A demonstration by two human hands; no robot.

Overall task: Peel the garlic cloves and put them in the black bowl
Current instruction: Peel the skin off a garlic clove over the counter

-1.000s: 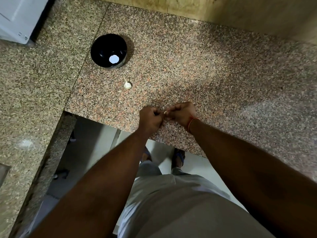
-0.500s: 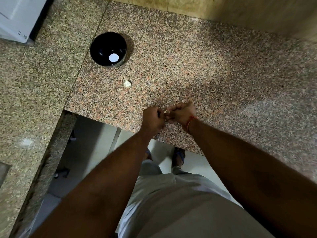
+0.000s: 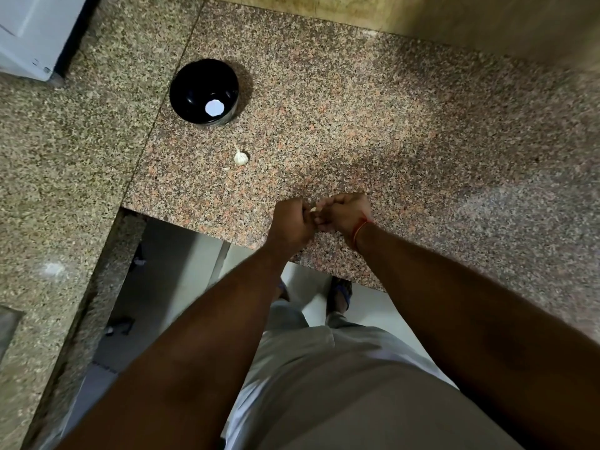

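A small pale garlic clove [image 3: 313,209] is showing only as a sliver between two hands that are meeting over the near edge of a speckled granite counter [image 3: 373,125]; most of it is lying hidden behind the curled fingers, so whether its skin is coming off is hard to make out. The left hand [image 3: 290,221] and the right hand [image 3: 344,213] are both curling their fingers round it, pinching it from either side, knuckles nearly touching. A thin red thread [image 3: 359,229] is circling the right wrist. Ahead of the hands and to their left, a papery white garlic bulb [image 3: 240,157] with a short pointed stem is lying on the stone, a small pale scrap [image 3: 226,168] just beside it. Farther ahead on the same side, a round, glossy black bowl [image 3: 204,89] is sitting on the counter, a bright white spot glaring on its inside; what the bowl is holding cannot be told. A white appliance is cut off by the frame's far left corner.
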